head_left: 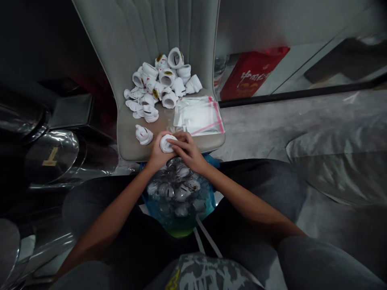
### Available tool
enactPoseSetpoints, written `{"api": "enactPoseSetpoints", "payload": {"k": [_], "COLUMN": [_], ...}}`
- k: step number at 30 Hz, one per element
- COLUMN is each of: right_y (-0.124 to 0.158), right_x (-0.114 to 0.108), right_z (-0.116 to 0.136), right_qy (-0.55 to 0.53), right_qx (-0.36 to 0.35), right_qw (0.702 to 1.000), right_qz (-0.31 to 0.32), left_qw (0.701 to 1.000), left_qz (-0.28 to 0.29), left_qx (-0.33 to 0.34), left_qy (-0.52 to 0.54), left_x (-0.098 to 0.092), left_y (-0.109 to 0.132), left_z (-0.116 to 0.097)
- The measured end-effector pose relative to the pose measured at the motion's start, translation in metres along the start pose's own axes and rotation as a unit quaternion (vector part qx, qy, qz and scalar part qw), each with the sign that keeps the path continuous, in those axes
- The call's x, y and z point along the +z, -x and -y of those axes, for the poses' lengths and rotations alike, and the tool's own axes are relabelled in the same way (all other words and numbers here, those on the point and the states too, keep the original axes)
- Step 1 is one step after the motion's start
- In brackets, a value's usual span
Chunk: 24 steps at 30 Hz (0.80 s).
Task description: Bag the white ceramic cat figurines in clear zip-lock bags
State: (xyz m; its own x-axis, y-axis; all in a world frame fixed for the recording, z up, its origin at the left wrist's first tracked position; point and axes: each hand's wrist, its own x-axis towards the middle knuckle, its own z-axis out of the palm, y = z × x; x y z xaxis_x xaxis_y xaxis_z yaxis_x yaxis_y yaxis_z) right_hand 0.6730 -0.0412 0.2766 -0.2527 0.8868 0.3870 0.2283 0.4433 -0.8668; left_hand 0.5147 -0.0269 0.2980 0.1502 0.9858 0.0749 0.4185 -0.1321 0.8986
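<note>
Far to the left of the hands, a polished metal drum [54,157] bearing a gold mark lies on the floor.

Just left of the left hand, a lone figurine [143,135] lies on the chair seat [127,143], clear of the fingers.

The left hand [156,155] is curled closed around the lower left side of a white figurine [167,143], gripping it at the front edge of the seat.

The white figurine sits between the two hands, in contact with both, with its rounded top showing.

The right hand [188,151] closes on the same piece from the right, its fingers [181,139] bent over the upper edge.

Beyond the hands, toward the chair back, a pile of white figurines [161,82] is heaped on the seat.

Directly below the hands, between the person's knees, a blue bag [181,201] holds further pieces in clear wrapping.

Just beyond the right hand, a stack of clear bags [198,117] with red seal strips lies flat on the seat.

Further right and beyond, a red box [252,76] with white lettering stands on the floor.
</note>
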Motion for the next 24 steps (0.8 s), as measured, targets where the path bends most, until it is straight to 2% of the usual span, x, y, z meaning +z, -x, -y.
{"api": "enactPoseSetpoints", "payload": {"k": [3,6,8,10,14,20,24], "right_y": [-0.005,-0.006,-0.005,-0.006,-0.007,-0.009,-0.01], "right_x": [-0.001,-0.001,-0.002,-0.003,-0.001,0.01,0.013], "right_z": [0.008,0.016,0.019,0.02,0.018,0.014,0.007], "right_qy": [-0.01,0.014,0.026,0.029,0.03,-0.005,-0.009], "right_qx": [0.0,-0.008,-0.013,-0.02,-0.02,0.074,0.095], "right_qw": [0.998,0.994,0.992,0.994,0.997,0.995,0.992], "right_qz": [-0.056,-0.107,-0.119,-0.104,-0.072,-0.069,-0.078], "left_qw": [0.994,0.969,0.953,0.945,0.943,0.935,0.93], "left_qz": [-0.087,-0.18,-0.211,-0.219,-0.199,-0.17,-0.161], "left_qx": [0.05,0.119,0.145,0.158,0.169,0.16,0.184], "left_qy": [-0.041,-0.118,-0.159,-0.184,-0.206,-0.266,-0.276], "left_x": [0.009,0.011,0.01,0.009,0.008,0.006,0.012], "left_y": [0.006,0.009,0.009,0.009,0.011,0.011,0.013], "left_z": [-0.008,-0.016,-0.018,-0.017,-0.004,0.01,0.01]}}
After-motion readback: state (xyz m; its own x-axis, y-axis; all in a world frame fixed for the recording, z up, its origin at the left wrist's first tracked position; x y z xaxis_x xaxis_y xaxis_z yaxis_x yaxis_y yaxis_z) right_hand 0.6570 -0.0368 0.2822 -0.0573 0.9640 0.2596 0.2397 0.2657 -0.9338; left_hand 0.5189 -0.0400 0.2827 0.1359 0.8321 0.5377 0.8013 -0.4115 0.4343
